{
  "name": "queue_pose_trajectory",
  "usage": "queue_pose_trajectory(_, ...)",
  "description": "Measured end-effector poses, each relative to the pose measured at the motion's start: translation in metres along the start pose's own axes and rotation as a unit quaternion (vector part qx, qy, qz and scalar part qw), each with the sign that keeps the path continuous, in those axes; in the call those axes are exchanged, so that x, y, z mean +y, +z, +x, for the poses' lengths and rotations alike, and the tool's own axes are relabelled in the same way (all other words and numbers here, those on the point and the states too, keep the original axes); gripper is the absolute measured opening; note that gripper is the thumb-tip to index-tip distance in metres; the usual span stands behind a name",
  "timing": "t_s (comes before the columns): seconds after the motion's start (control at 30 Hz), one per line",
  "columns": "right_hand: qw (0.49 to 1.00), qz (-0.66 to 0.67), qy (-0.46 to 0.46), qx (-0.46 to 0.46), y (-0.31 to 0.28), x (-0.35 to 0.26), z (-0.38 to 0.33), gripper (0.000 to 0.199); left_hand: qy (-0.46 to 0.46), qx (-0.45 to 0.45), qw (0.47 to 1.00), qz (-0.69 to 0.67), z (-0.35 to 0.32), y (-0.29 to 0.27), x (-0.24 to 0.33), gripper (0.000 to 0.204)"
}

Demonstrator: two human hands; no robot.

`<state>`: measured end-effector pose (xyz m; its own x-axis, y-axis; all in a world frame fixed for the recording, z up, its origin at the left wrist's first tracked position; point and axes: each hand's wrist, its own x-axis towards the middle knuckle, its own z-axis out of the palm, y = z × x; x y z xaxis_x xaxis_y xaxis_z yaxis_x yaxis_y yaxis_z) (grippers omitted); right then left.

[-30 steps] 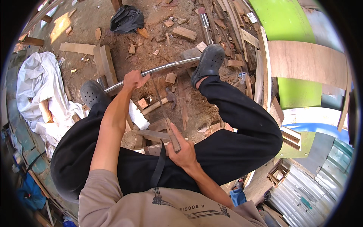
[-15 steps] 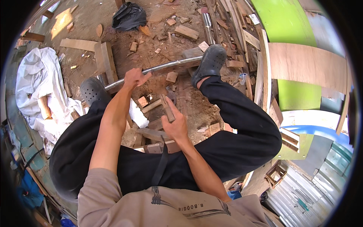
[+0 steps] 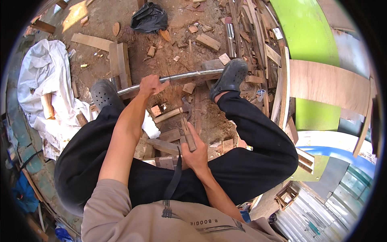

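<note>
1. A white sheet (image 3: 38, 86) lies crumpled on the dirt floor (image 3: 177, 40) at the far left, with short wood offcuts on and beside it.
2. The left shoe (image 3: 105, 93), a dark perforated clog, stands on the floor just beside the near end of a metal pipe (image 3: 189, 75).
3. The left hand (image 3: 151, 85) grips that pipe, fingers (image 3: 142, 82) wrapped around it and shut on it. The pipe runs slightly uphill across the floor from the left shoe to the right shoe (image 3: 231, 76), which sits against its far end.
4. Planks (image 3: 120, 64) lie upright-looking behind the left hand, and a black bag (image 3: 150, 17) sits well beyond them near the top.
5. A hammer (image 3: 174, 112) with a wooden handle lies on the floor between the legs, its dark head next to the wood piece below.
6. The right hand (image 3: 196, 151) is closed around the lower end of a short wood stick (image 3: 188, 133), which points away from the person toward the hammer head. More scrap blocks (image 3: 165, 145) lie just left of this hand.
7. Curved plywood (image 3: 328, 82) and a green panel (image 3: 308, 32) stand at the right.
</note>
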<state>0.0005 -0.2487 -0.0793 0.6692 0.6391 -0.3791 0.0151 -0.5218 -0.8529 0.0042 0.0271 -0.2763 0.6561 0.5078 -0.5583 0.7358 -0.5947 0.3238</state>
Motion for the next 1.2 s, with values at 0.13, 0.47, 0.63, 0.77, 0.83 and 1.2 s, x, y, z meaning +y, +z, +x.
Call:
queue_pose_trajectory(0.13,0.998,-0.056,0.009,0.004,0.017,0.011,0.053,0.061,0.017,-0.005,1.000,-0.015,0.004,0.006,0.000,0.068)
queue_pose_trajectory(0.47,0.997,-0.061,-0.017,0.033,0.022,0.008,0.048,0.060,0.040,0.038,0.998,-0.017,0.012,0.020,-0.010,0.072)
queue_pose_trajectory(0.63,1.000,-0.014,0.007,0.013,0.015,0.004,0.016,0.058,0.007,0.042,0.998,-0.047,0.014,0.013,-0.014,0.065)
queue_pose_trajectory(0.77,1.000,0.018,-0.009,0.014,0.022,0.009,0.007,0.060,-0.002,0.045,0.998,-0.042,0.017,0.021,-0.019,0.058)
queue_pose_trajectory(0.83,0.999,-0.013,0.023,0.019,0.037,0.004,0.060,0.061,0.007,0.018,0.998,-0.060,0.015,0.024,-0.004,0.056)
queue_pose_trajectory(1.2,0.999,-0.032,0.018,0.013,0.006,-0.011,0.029,0.062,-0.030,-0.055,0.997,-0.051,0.029,0.002,-0.011,0.062)
